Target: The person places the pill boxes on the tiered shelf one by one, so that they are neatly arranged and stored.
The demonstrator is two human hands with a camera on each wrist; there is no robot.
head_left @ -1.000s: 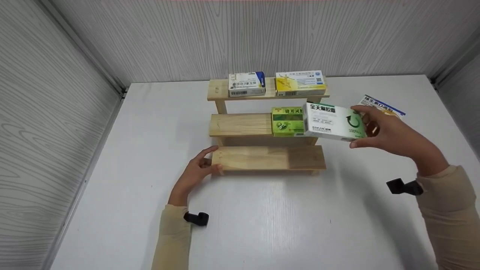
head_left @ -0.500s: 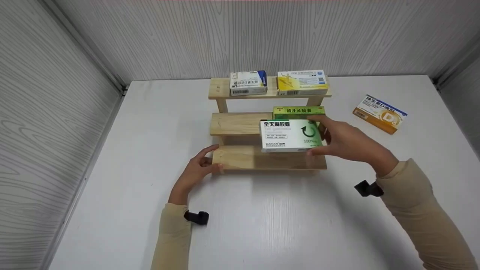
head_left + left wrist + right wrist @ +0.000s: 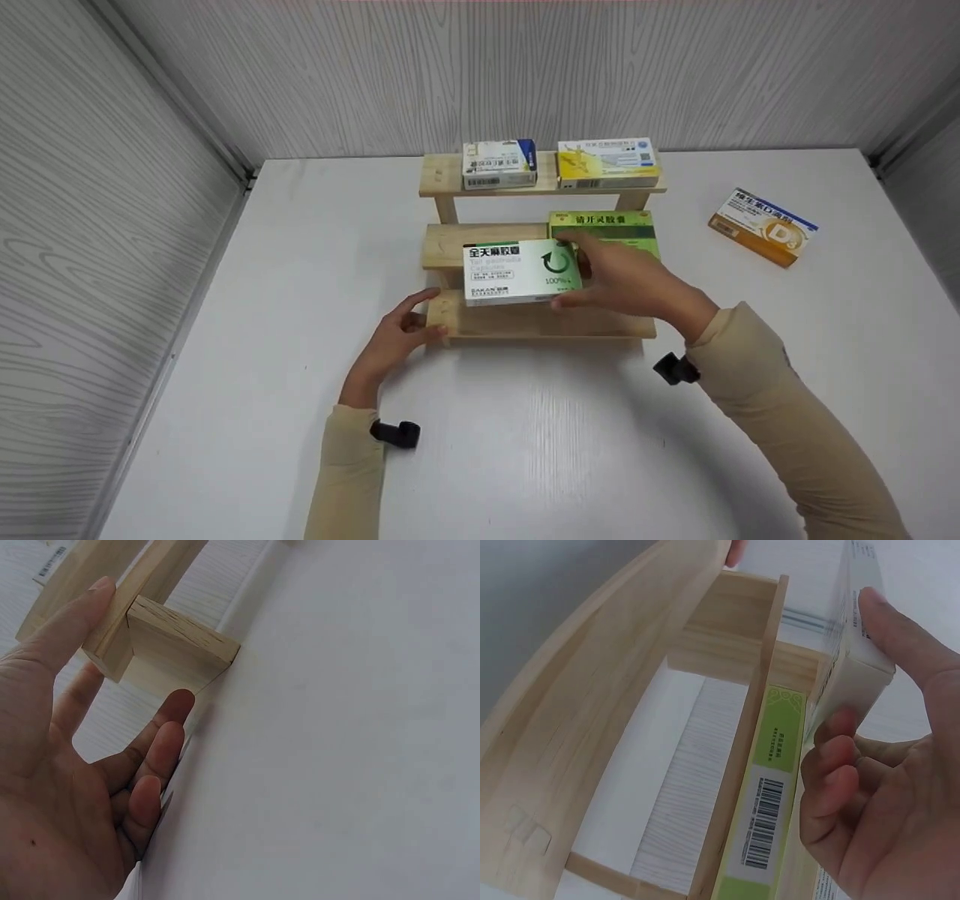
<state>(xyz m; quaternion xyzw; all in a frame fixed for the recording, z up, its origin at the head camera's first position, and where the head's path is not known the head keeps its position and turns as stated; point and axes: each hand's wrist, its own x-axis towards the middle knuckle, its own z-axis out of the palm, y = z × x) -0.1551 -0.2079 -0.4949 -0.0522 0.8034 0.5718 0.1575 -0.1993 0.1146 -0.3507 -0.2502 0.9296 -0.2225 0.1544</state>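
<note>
My right hand (image 3: 626, 279) grips the right end of a white-and-green box (image 3: 502, 274), held above the left and middle part of the wooden rack's lower two shelves. In the right wrist view the box (image 3: 855, 637) is pinched between thumb and fingers, beside the green box (image 3: 769, 787). That green box (image 3: 637, 225) lies on the right half of the middle shelf (image 3: 442, 244), partly hidden by my right hand. My left hand (image 3: 386, 349) holds the left end of the bottom shelf (image 3: 495, 319), thumb in front and a finger behind; the left wrist view shows the hand (image 3: 82, 765) at the shelf end.
On the top shelf (image 3: 441, 176) lie a white-and-blue box (image 3: 495, 165) at left and a yellow-and-white box (image 3: 607, 163) at right. An orange-and-white box (image 3: 763, 226) rests on the white table (image 3: 315, 262), right of the rack. Grey walls (image 3: 525, 67) stand behind and at the sides.
My right hand has carried the white-and-green box leftward from the rack's right side, uncovering the orange-and-white box and part of the green one. The left hand keeps its hold on the bottom shelf.
</note>
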